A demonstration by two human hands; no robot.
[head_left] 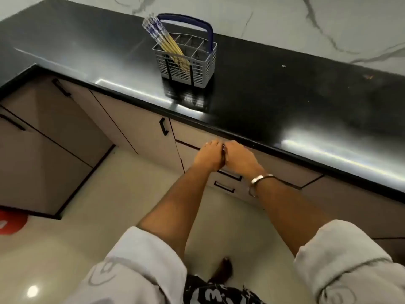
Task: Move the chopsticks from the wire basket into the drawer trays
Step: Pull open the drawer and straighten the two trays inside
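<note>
Chopsticks, yellow with blue-patterned tops, lean in our grey wire basket on the black surface. Our left hand and right hand reach down together, each grip curled around a dark drawer handle.

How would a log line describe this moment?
stage: opening drawer | hands: both on top drawer handle | chopsticks: in basket on countertop

A glossy black worktop runs from the far left to the near right, with bright streaks of light along its front edge. Behind it stands a white marbled wall with grey veins. Under the worktop's front edge are beige cabinet doors with black handles. The floor is pale and shiny, with a red object at its left edge.
</note>
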